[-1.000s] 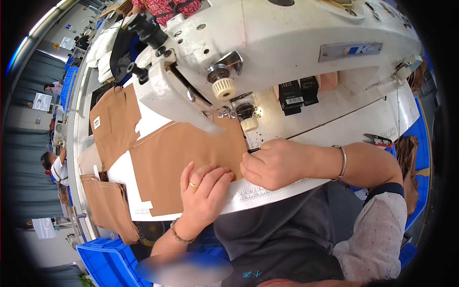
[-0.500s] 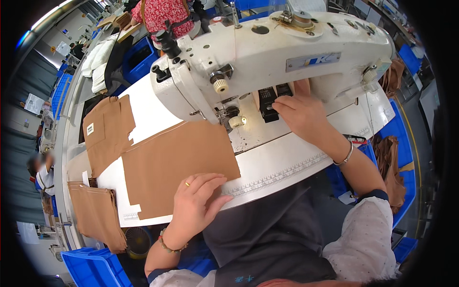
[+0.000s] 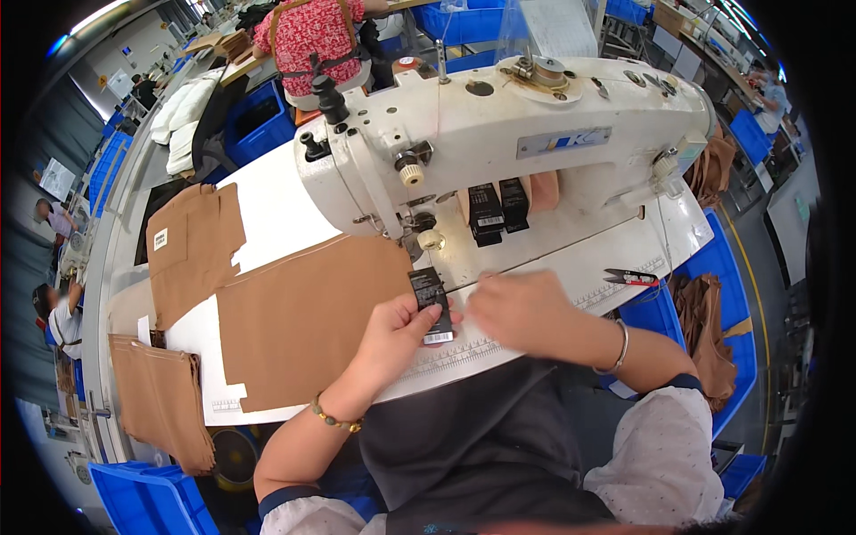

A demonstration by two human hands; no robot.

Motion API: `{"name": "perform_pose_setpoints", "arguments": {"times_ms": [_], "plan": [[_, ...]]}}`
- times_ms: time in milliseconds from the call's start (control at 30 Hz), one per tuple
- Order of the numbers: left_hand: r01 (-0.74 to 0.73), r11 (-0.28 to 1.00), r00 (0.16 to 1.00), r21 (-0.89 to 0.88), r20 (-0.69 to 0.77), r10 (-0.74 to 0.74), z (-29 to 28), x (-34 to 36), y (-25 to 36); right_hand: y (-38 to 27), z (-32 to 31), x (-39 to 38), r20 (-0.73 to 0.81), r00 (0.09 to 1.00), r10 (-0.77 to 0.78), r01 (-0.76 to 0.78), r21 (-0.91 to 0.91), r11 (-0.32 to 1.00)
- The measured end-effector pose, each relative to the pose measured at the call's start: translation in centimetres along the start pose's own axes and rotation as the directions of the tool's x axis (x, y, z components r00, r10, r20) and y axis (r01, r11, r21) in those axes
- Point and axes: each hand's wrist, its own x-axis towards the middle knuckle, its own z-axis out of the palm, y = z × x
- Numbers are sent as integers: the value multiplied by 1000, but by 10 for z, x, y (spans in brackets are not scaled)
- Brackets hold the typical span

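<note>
Label (image 3: 429, 290) sits pinched between thumb and fingers of the left hand (image 3: 399, 330), by the cloth's right edge. The right hand (image 3: 524, 308) is blurred, fingers curled; I can't tell whether it grips anything. Half a second ago it was at the black stack (image 3: 486, 214) under the machine (image 3: 464, 125), while the left rested by the cloth (image 3: 303, 330). Now a label, not cloth, occupies the left.
</note>
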Motion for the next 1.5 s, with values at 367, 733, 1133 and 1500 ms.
{"name": "perform_pose_setpoints", "arguments": {"times_ms": [367,733,1133,1500], "plan": [[-93,994,995,-61,-44,91,-28,-6,-2,74,12,-4,-118,940,319,-336,-170,926],[-64,996,997,-57,41,66,-30,-15,12,122,-2,-13,-271,959,79,-183,-385,905],[25,997,1000,-80,-10,-26,-20,0,8,-18,24,16,-132,916,-378,316,-341,886],[-91,-12,883,996,87,461,-34,4,53,44,51,66,86,990,113,-141,526,839]]}}
